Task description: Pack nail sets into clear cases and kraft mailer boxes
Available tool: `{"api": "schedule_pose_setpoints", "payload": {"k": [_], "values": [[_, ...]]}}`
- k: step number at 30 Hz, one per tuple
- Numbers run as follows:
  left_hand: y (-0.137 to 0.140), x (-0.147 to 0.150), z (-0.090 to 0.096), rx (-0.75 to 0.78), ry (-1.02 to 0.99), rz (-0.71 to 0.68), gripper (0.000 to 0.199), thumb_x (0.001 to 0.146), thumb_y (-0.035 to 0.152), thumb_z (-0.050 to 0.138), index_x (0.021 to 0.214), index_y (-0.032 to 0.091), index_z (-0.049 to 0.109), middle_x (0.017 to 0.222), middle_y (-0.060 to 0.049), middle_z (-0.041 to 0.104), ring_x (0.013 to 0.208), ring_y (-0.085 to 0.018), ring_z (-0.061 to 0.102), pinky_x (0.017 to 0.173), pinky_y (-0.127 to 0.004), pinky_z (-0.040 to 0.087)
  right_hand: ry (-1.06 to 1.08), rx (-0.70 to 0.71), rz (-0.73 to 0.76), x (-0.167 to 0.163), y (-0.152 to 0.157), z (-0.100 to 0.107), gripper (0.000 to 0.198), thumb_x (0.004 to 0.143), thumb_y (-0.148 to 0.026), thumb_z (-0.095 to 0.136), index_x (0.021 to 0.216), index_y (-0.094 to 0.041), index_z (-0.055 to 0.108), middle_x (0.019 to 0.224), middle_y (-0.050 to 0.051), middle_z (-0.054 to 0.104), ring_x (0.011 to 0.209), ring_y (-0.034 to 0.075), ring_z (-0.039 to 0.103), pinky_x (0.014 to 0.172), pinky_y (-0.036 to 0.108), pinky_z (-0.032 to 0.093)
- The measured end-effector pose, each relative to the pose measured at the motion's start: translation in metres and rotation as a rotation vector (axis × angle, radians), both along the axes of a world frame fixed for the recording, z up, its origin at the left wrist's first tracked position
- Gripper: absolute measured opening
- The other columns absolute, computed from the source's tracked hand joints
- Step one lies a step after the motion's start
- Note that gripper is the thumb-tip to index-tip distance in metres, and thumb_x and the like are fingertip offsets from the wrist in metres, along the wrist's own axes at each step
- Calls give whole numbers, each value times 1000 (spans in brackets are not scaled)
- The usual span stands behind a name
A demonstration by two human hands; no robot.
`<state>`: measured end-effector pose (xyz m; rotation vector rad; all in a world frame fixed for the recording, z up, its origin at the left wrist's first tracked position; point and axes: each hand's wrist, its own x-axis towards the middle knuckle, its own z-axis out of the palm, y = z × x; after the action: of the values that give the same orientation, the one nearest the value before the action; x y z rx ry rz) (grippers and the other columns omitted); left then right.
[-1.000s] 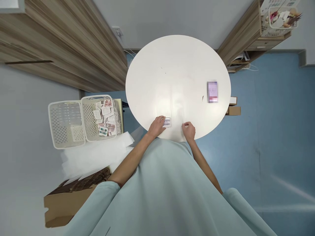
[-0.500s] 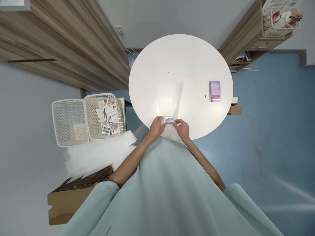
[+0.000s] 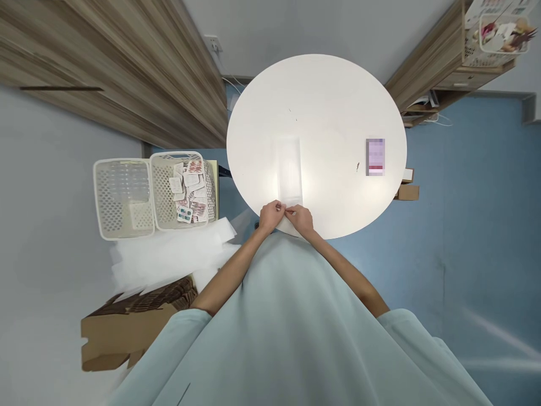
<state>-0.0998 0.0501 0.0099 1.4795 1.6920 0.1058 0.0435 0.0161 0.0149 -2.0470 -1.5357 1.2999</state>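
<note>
A strip of clear plastic film (image 3: 289,163) lies lengthwise on the white round table (image 3: 338,101), running from the middle toward me. At its near end, close to the table's front edge, my left hand (image 3: 271,216) and my right hand (image 3: 301,219) meet with fingertips almost touching. Both are closed in a pinch, apparently on the film's near end. The fingers cover what lies right between them. The small clear pack with blue-purple pieces does not show now.
A purple box (image 3: 376,157), blurred out, lies on the table's right side. To the left stand a white basket with several small packs (image 3: 181,225) and another white basket (image 3: 122,234). White sheets (image 3: 169,251) lie over a brown cardboard stack (image 3: 122,338).
My right hand has come in to meet the left. The small clear pack between them has gone out of sight, and the film lies narrower and straighter. The view has shifted slightly.
</note>
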Motion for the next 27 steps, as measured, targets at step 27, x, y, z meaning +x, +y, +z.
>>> {"api": "schedule_pose_setpoints", "payload": {"k": [27], "values": [[-10,10,-4,327,110,-113,41,102,26,49,141,16,56,142,-20,60,126,-34,63,100,-48,55,61,-146,-251,42,-6,-21,26,96,-43,68,107,-22,77,108,7,81,77,20,75,74,32,59]]}}
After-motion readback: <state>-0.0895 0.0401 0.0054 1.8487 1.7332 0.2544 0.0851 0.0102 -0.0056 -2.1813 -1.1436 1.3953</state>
